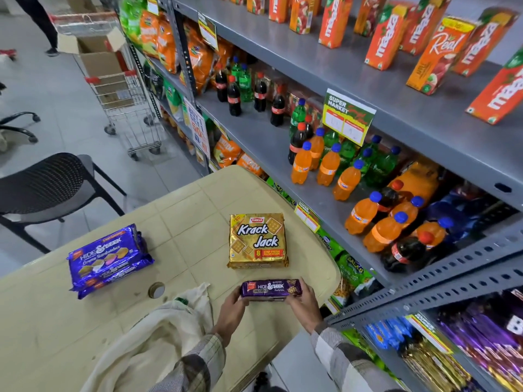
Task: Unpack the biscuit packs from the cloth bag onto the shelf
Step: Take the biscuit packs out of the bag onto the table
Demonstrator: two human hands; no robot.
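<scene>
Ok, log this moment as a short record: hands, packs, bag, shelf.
held: purple Hide & Seek pack, gripped at its ends by left hand and right hand
set down: Krack Jack pack and blue Hide & Seek sandwich packs, apart on the table
bag: cloth bag slumped on the table, left of the hands
shelf: shelf at right, holding drink bottles and juice cartons

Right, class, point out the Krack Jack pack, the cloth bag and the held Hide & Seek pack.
Krack Jack pack (257,240), head view, gold top face.
Cloth bag (158,338), head view, crumpled cream fabric.
Held Hide & Seek pack (270,288), head view, purple wrapper's centre.
</scene>
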